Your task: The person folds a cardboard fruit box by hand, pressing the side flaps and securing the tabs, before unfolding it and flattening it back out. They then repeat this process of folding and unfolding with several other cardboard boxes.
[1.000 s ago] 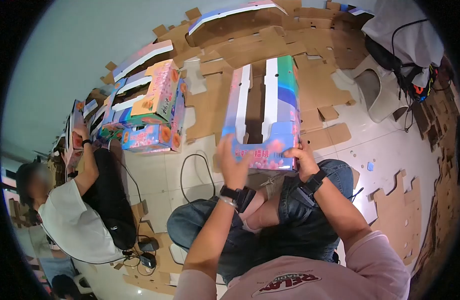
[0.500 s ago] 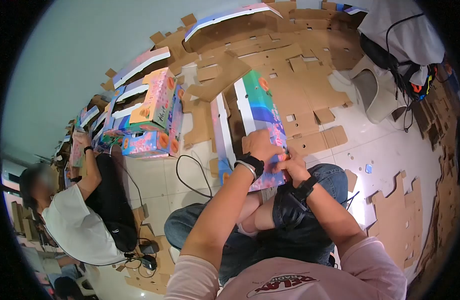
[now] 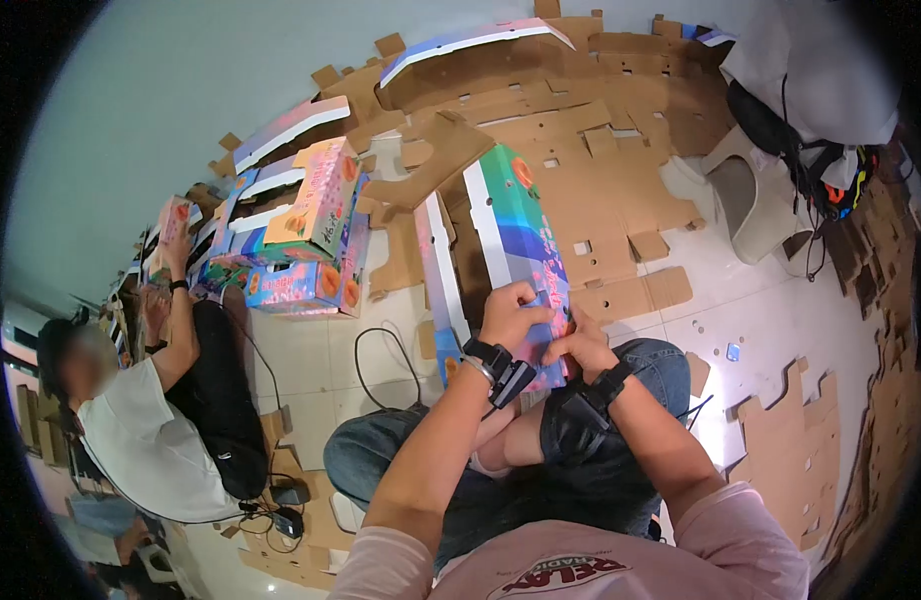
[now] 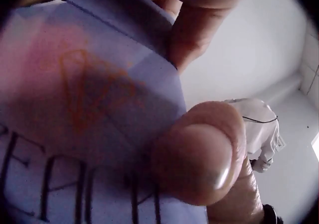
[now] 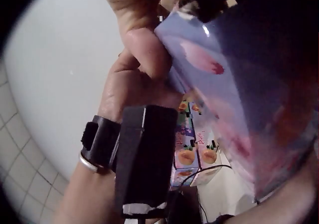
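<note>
A colourful fruit box [image 3: 522,238] with a long open slot in its top stands in front of the crossed legs, turned at an angle. My left hand [image 3: 513,320] grips the near part of the box, its fingers bent at the panel edge. Close beside it, my right hand [image 3: 584,347] pinches the near right corner with thumb and fingers. In the left wrist view a thumb [image 4: 199,159] presses the printed panel [image 4: 94,94]. The right wrist view shows the banded left hand [image 5: 132,79] against the box panel [image 5: 214,74]; the box hides some fingertips.
Stacked fruit boxes [image 3: 311,215] stand to the left, beside a seated person [image 3: 146,430] handling another box. Flattened cardboard [image 3: 621,200] covers the floor behind. A stool [image 3: 746,200] with a bag stands at the right; a black cable [image 3: 386,335] loops near the left knee.
The box has turned and come nearer the legs. My left hand has moved right, from the near left corner toward my right hand. The seated person's arm has risen.
</note>
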Available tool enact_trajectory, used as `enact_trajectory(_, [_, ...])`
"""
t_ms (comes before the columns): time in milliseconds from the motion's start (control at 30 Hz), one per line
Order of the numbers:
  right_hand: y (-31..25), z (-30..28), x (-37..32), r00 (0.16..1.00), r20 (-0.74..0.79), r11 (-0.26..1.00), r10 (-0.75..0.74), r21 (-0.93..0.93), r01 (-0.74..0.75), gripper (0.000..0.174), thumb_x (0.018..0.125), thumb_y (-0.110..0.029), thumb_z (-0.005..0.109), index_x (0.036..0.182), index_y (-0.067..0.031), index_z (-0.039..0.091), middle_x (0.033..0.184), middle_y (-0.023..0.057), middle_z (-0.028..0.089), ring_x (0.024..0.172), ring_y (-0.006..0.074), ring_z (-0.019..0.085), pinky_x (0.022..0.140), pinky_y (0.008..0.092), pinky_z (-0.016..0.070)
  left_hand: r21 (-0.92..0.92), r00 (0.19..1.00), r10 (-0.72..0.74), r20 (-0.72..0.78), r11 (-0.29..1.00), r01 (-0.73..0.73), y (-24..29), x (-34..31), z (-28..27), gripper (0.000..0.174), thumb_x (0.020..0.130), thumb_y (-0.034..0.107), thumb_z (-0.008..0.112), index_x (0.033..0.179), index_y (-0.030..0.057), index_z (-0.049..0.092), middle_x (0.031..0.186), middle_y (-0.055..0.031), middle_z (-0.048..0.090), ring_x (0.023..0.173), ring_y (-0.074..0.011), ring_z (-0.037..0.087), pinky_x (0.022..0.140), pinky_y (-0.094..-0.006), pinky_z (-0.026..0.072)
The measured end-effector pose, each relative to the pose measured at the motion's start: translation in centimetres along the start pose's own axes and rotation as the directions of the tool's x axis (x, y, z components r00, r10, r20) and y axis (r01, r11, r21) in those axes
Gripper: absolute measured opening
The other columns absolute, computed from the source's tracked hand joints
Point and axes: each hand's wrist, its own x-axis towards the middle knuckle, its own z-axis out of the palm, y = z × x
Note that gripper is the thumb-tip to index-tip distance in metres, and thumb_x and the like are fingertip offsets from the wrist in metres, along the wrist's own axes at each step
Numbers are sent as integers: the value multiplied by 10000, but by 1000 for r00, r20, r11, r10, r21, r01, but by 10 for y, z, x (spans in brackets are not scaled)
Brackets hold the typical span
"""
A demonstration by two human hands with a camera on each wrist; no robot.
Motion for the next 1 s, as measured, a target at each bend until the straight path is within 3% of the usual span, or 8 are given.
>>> enact_trajectory(200, [4, -1, 5, 998, 64, 1000, -9, 1, 9, 892, 510, 188, 643, 1349, -31, 433, 950, 114, 634, 783, 239, 650, 638, 369, 557, -7, 994, 94, -58, 995, -95, 2, -8, -2, 337, 684, 162, 811, 636, 36, 502, 594, 14, 457, 575, -110, 416, 551, -295, 379])
enact_trajectory(300, [10, -2, 11, 997, 74, 1000, 27, 9, -28, 857, 529, 169, 640, 1337, -28, 431, 956, 123, 635, 782, 248, 654, 632, 365, 557, 582, 999, -7, 41, 813, -19, 33, -7, -11, 531, 619, 506, 783, 671, 4, 618, 686, -206, 624, 651, -360, 618, 594, -432, 469])
enact_trajectory(400, [12, -3, 14, 991, 129, 999, -32, 11, 31, 801, 550, 148, 635, 1309, -12, 436, 958, 134, 635, 789, 251, 660, 641, 350, 559, 680, 999, 27, -25, 733, -3, 28, 2, 3, 502, 593, 487, 780, 662, 13, 629, 700, -229, 623, 692, -376, 645, 609, -438, 482])
enact_trajectory(567, [-2, -1, 5, 988, 105, 986, 112, -138, -97, 745, 582, 104, 664, 1283, 9, 430, 959, 141, 631, 821, 245, 664, 700, 333, 561, 339, 987, -95, -130, 931, 134, 4, 3, 15, 347, 579, 280, 776, 603, 0, 573, 630, -207, 571, 592, -329, 594, 556, -425, 445])
enact_trajectory(667, [0, 3, 5, 986, 151, 992, 65, -113, -48, 743, 594, 86, 686, 1285, 3, 427, 993, 152, 627, 839, 242, 663, 711, 331, 562, 184, 971, -36, -237, 980, 81, -1, -9, 18, 329, 571, 173, 762, 572, -11, 489, 572, -182, 491, 524, -305, 509, 514, -414, 397])
enact_trajectory(733, [7, 1, 9, 986, 162, 994, 42, -108, -25, 765, 604, 78, 694, 1310, 3, 411, 1059, 153, 611, 904, 245, 649, 771, 340, 553, 92, 956, 108, -272, 992, -86, -8, -12, 19, 348, 566, 121, 749, 576, -21, 432, 571, -169, 440, 508, -303, 455, 505, -398, 368])
enact_trajectory(833, [7, 0, 11, 981, 189, 995, 46, -94, -29, 799, 601, 74, 697, 1338, 0, 397, 1108, 139, 592, 978, 242, 621, 838, 349, 528, 111, 887, 289, -361, 957, -266, -12, -17, 22, 344, 566, 122, 752, 584, -24, 441, 601, -163, 451, 553, -303, 475, 535, -388, 380])
enact_trajectory(1000, [11, -4, 16, 974, 223, 989, 36, -148, -2, 818, 601, 41, 713, 1356, -5, 399, 1107, 125, 594, 1014, 233, 604, 890, 348, 498, 143, 906, 297, -300, 954, -265, -2, -26, 14, 290, 579, 150, 742, 605, -19, 508, 662, -158, 526, 671, -333, 535, 625, -412, 416])
